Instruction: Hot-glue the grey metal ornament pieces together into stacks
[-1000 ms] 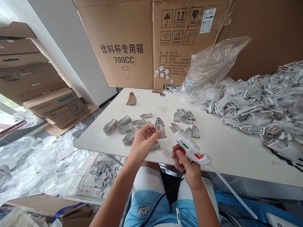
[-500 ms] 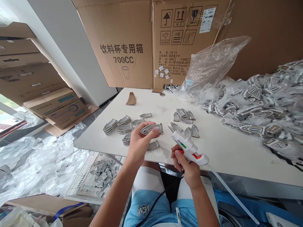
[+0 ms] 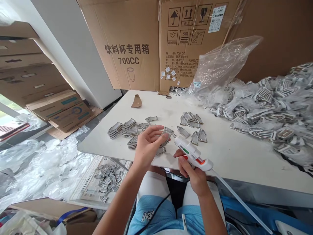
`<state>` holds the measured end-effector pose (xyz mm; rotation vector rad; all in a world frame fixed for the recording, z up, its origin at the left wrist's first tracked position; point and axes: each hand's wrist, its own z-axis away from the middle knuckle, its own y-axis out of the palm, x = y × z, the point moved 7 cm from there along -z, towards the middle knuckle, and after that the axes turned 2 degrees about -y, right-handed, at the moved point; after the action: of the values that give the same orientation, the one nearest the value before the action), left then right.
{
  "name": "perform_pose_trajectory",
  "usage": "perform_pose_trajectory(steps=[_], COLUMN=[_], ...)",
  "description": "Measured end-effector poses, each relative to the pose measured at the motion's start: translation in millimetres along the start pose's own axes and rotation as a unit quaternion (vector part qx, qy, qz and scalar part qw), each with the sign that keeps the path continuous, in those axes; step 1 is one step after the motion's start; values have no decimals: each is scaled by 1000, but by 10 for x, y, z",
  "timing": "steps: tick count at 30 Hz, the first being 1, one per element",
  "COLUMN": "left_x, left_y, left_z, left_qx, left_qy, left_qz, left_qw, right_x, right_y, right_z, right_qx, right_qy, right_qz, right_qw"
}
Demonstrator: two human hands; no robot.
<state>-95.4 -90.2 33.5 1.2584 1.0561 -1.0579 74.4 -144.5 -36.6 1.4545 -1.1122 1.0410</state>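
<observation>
Between the fingers and thumb of my left hand (image 3: 149,145) is a grey metal piece (image 3: 167,133), held tilted above the white table (image 3: 220,156). My right hand (image 3: 192,169) is wrapped round a white glue gun (image 3: 192,151) with a red trigger. The gun's nozzle is at the held piece; whether they touch I cannot tell. Stacks of like pieces (image 3: 114,130) stand left of my left hand, and one loose piece (image 3: 160,151) lies beneath it. Beyond the gun lie more loose pieces (image 3: 195,137) and a small heap (image 3: 190,118).
A large cardboard box (image 3: 132,29) stands at the table's back. Plastic-wrapped pieces (image 3: 264,111) are heaped on the right beside a clear bag (image 3: 222,62). A cardboard scrap (image 3: 136,101) lies at the back left. Lower left is a tray of pieces (image 3: 109,178) beside plastic wrap (image 3: 49,166).
My left hand has turned the metal piece from nearly level to steeply tilted. The glue gun's nozzle has come left to the piece. The view has shifted slightly.
</observation>
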Motion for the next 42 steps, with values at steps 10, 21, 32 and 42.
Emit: perform_pose_trajectory(steps=[10, 21, 32, 42], left_x=[-2, 2, -1, 17], left_y=[-3, -14, -23, -48], left_z=[17, 14, 21, 7], left_qx=[5, -9, -13, -7], left_qy=[11, 16, 5, 9], left_qz=[-2, -7, 4, 1], left_qw=[1000, 1000, 1000, 1000], right_x=[-70, -117, -122, -153], right_y=[0, -28, -30, -45], right_z=[-15, -17, -5, -7], right_qx=[-35, -64, -69, -68], right_qy=[37, 56, 60, 67], right_qz=[18, 42, 51, 59], right_qw=[999, 996, 994, 994])
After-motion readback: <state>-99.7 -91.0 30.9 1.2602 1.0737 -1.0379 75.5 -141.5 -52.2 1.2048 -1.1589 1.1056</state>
